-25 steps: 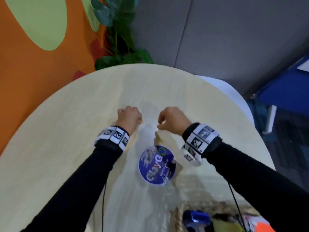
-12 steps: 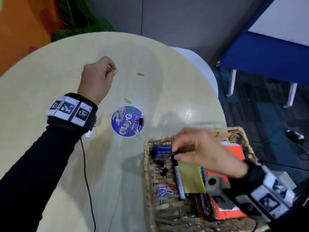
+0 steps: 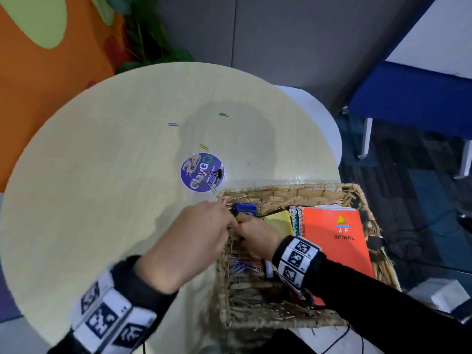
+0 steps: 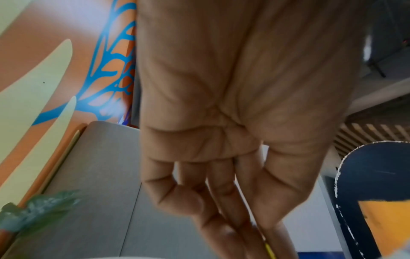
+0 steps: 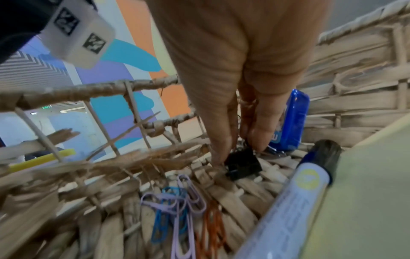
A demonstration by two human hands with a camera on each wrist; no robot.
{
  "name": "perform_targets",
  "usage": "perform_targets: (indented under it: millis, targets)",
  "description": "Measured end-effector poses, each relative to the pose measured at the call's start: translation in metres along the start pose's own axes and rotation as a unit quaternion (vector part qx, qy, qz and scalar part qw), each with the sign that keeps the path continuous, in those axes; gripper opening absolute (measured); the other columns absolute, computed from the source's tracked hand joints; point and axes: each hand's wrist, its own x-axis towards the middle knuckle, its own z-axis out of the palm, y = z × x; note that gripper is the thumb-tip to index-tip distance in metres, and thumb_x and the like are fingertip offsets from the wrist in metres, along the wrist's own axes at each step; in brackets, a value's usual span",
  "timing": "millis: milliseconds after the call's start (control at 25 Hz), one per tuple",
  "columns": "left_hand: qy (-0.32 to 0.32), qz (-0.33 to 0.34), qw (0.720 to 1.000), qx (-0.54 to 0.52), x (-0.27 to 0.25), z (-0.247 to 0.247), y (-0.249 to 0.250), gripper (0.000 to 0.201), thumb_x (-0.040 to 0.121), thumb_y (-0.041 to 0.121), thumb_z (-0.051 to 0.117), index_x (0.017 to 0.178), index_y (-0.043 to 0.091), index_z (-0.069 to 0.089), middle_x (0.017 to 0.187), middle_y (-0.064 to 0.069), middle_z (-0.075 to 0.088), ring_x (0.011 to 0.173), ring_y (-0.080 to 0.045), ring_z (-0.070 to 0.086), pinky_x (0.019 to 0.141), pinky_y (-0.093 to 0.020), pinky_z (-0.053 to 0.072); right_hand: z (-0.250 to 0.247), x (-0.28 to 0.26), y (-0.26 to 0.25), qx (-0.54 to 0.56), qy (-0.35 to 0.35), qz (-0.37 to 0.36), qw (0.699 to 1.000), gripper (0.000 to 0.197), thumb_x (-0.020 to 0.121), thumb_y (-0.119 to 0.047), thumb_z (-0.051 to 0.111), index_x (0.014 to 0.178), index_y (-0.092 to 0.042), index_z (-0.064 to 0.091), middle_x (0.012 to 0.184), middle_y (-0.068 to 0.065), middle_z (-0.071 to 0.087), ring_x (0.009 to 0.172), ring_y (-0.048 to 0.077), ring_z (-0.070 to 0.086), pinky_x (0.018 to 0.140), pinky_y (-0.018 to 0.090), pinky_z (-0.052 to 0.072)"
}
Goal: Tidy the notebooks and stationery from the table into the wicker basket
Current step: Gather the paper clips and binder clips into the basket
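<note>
Two hands meet at the left rim of the rectangular woven wicker basket (image 3: 293, 194), which sits at the five o'clock edge of the round pale wooden table (image 3: 89, 187). Inside, an orange spiral notebook (image 3: 339, 241) reads "JF SPIRAL". Only the right wrist view shows the basket floor: a blue plastic box (image 5: 290, 121), a white marker with a dark cap (image 5: 295, 201), coloured paper clips (image 5: 184, 210) and a black binder clip (image 5: 242, 165), which the right hand (image 3: 258, 237) pinches. Only the left wrist view shows the left hand (image 4: 233, 122) pinching a thin yellow paper clip (image 4: 269, 249) between thumb and forefinger. On the table lie a round purple sticker (image 3: 202, 172) lettered "YGO" and three loose paper clips (image 3: 223, 114).
</note>
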Motion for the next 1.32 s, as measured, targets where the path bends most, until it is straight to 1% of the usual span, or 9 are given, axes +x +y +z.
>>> perform_targets:
  millis: [240,320,400,560,720,840,960,1120,1320]
  targets:
    - [-0.147,-0.046,0.977,0.144,-0.012,0.071,0.04,0.026,0.088,0.012,0.045,0.105,0.015,0.065,0.113,-0.002,0.061,0.115,-0.025,0.045,0.101,-0.045,0.028,-0.044,-0.044,0.017,0.085,0.092,0.051,0.991,0.028,0.074,-0.009,0.07,0.102,-0.01,0.064,0.109,0.009,0.059,0.096,0.025,0.058,0.081,0.034,0.047]
    - [-0.174,-0.035,0.969,0.173,-0.009,0.091,0.049,0.025,0.09,0.012,0.047,0.106,0.009,0.066,0.117,-0.009,0.062,0.121,-0.03,0.043,0.113,-0.055,0.005,-0.055,-0.074,0.028,0.128,0.159,0.066,0.977,0.028,0.072,-0.008,0.072,0.099,-0.012,0.066,0.101,0.003,0.061,0.087,0.016,0.054,0.073,0.027,0.04]
    - [-0.203,-0.033,0.956,0.207,-0.005,0.102,0.05,0.025,0.092,0.013,0.049,0.105,0.006,0.069,0.115,-0.014,0.065,0.126,-0.032,0.04,0.111,-0.06,-0.013,-0.057,-0.105,0.031,0.139,0.18,0.087,0.97,0.027,0.071,-0.008,0.072,0.097,-0.014,0.067,0.088,-0.008,0.056,0.079,0.011,0.05,0.071,0.025,0.039]
    - [-0.295,-0.031,0.911,0.285,0.002,0.119,0.048,0.027,0.094,0.027,0.05,0.1,0.012,0.072,0.11,-0.009,0.069,0.132,-0.035,0.035,0.109,-0.063,-0.018,-0.044,-0.138,0.029,0.164,0.164,0.093,0.968,0.028,0.072,-0.013,0.077,0.098,-0.021,0.069,0.081,-0.031,0.045,0.073,-0.006,0.05,0.073,0.019,0.044]
    - [-0.321,-0.005,0.892,0.317,0.004,0.13,0.042,0.034,0.096,0.031,0.045,0.103,0.01,0.07,0.115,-0.011,0.067,0.133,-0.036,0.034,0.104,-0.062,-0.023,-0.037,-0.138,0.025,0.187,0.162,0.094,0.964,0.024,0.073,-0.016,0.076,0.095,-0.025,0.069,0.086,-0.027,0.055,0.075,-0.007,0.056,0.075,0.017,0.049]
    - [-0.225,0.04,0.948,0.223,0.006,0.108,0.037,0.025,0.093,0.017,0.047,0.102,0.005,0.068,0.109,-0.015,0.066,0.118,-0.034,0.048,0.115,-0.058,0.002,-0.056,-0.125,0.02,0.201,0.18,0.089,0.959,0.017,0.076,-0.019,0.075,0.09,-0.026,0.069,0.083,-0.023,0.06,0.09,0.003,0.058,0.076,0.029,0.054]
    - [0.007,0.081,0.997,0.003,0.013,0.057,0.012,0.023,0.086,0.014,0.049,0.104,0.014,0.065,0.102,-0.007,0.07,0.097,-0.028,0.063,0.09,-0.038,0.05,-0.103,-0.094,0.019,0.213,0.226,0.063,0.948,0.01,0.079,-0.02,0.072,0.088,-0.024,0.069,0.081,-0.019,0.064,0.084,0.005,0.062,0.07,0.024,0.055]
    - [0.213,-0.047,0.966,-0.141,0.045,-0.001,-0.067,0.022,0.089,0.017,0.053,0.106,0.016,0.067,0.102,0.0,0.072,0.092,-0.016,0.066,0.084,-0.029,0.05,-0.176,-0.003,0.018,0.153,0.302,0.031,0.94,0.004,0.082,-0.013,0.066,0.083,-0.014,0.069,0.08,-0.002,0.071,0.068,0.013,0.064,0.071,0.026,0.051]
    - [0.229,-0.176,0.951,-0.107,0.121,-0.023,-0.183,0.02,0.088,0.011,0.058,0.105,0.01,0.07,0.104,-0.009,0.073,0.094,-0.024,0.068,0.089,-0.034,0.052,-0.186,0.148,0.027,0.131,0.21,0.054,0.967,0.013,0.082,-0.009,0.058,0.084,-0.006,0.07,0.091,0.012,0.073,0.085,0.028,0.065,0.077,0.031,0.048]
